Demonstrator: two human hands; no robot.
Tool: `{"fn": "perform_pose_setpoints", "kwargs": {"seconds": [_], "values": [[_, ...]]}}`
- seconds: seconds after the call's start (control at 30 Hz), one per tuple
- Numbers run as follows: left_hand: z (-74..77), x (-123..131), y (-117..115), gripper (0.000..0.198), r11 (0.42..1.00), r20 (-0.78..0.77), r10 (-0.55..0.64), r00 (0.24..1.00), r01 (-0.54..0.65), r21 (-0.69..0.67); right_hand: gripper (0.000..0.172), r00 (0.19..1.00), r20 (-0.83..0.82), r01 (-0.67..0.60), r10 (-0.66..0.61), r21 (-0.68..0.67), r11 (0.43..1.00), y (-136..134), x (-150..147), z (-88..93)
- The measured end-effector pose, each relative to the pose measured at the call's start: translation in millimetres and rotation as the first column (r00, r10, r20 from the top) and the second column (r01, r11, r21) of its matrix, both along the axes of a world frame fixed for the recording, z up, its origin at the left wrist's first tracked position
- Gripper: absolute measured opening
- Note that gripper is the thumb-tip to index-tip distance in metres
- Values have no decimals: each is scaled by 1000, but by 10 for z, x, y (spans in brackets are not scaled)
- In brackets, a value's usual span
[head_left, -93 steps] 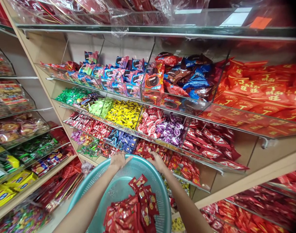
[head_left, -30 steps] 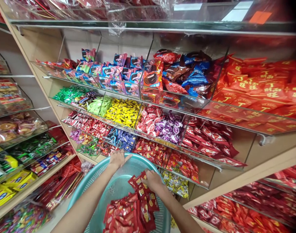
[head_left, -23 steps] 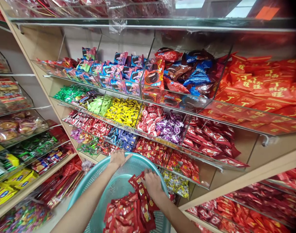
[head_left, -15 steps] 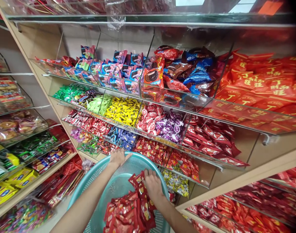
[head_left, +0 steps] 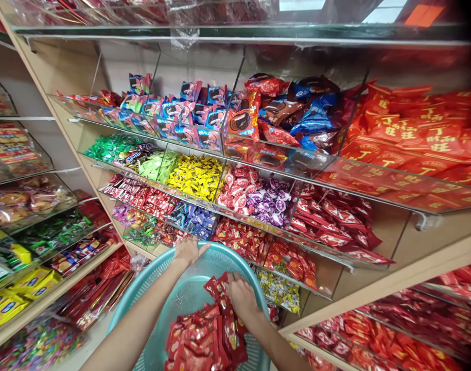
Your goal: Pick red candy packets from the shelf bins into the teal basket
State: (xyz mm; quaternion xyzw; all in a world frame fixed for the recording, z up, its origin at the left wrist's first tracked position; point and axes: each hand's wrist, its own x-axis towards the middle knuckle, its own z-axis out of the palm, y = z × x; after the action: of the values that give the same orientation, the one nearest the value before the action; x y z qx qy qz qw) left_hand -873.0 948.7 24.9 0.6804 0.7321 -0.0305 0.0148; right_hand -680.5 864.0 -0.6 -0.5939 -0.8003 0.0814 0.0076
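My left hand (head_left: 187, 251) grips the far rim of a round teal plastic basket (head_left: 121, 314), its thumb lying along the inside. Inside the basket, toward the near side, is a heap of small shiny red snack packets (head_left: 196, 337). Over the right part of that heap, my right hand (head_left: 241, 294) has its fingers curled against a few red packets (head_left: 221, 291). Its fingertips are partly hidden, but it looks closed on them.
Shelves with clear-fronted bins rise ahead, holding yellow-wrapped candies (head_left: 196, 176), purple-and-white candies (head_left: 272, 198) and large red bags (head_left: 405, 134). A wooden shelf edge (head_left: 382, 283) slants up at the right. More shelves with yellow packs (head_left: 36, 282) stand at left.
My right hand has shifted slightly left, and its fingers are curled more tightly against the red packets. My left hand stays on the basket rim.
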Motion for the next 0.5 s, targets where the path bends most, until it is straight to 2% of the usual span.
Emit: {"fn": "perform_pose_setpoints", "kwargs": {"seconds": [0.17, 0.37, 0.5], "values": [[9, 3, -5, 77, 1000, 5, -1, 1000, 1, -3, 44, 999, -4, 53, -53, -1, 999, -6, -59, -63], [13, 2, -12, 77, 1000, 0, -10, 1000, 10, -2, 40, 996, -47, 79, -78, 26, 997, 12, -14, 20], [23, 7, -20, 76, 1000, -4, -10, 1000, 10, -1, 35, 996, -9, 84, -83, 75, 994, 3, 13, 74]]}}
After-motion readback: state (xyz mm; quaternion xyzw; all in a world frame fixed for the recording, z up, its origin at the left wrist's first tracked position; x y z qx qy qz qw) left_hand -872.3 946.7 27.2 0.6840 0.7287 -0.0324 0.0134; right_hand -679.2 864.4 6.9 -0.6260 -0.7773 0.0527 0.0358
